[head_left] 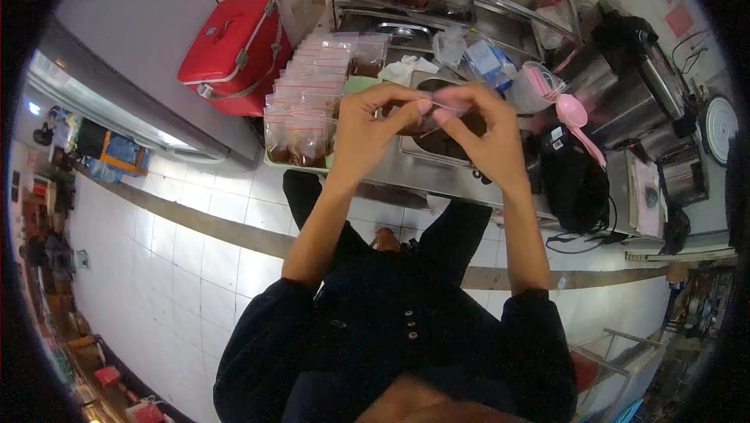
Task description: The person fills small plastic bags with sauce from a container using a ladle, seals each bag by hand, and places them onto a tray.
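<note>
A clear zip-lock bag is held up between my two hands over the metal counter, its top edge pinched by the fingertips. My left hand grips one side with thumb and forefinger. On the other side my right hand is closed on the same edge, its fingers slightly blurred. Below the hands lies a metal pan with something dark in it. Left of my left hand, rows of filled zip-lock bags with red seal lines and dark brown contents stand in a green tray.
A red cooler box stands beyond the bags. To the right are a pink ladle, a clear tub, a black bag and a large steel pot. A steel rack with pans rises behind.
</note>
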